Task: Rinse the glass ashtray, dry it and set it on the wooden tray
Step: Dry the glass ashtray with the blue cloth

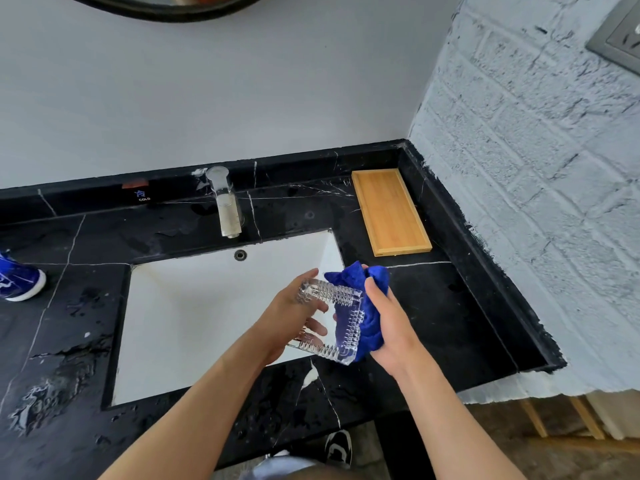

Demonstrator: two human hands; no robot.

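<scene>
My left hand (291,323) grips a square cut-glass ashtray (341,320) from its left side, tilted on edge above the right part of the white sink (180,323). My right hand (388,327) is closed around a bunched blue cloth (363,282) that presses against the ashtray's right wall. The wooden tray (389,211) lies flat and bare on the black counter, behind and to the right of my hands.
A chrome faucet (225,202) stands behind the sink. The black marble counter (69,306) is wet, with puddles at the left. A blue object (17,278) sits at the far left edge. A painted brick wall (536,202) borders the counter on the right.
</scene>
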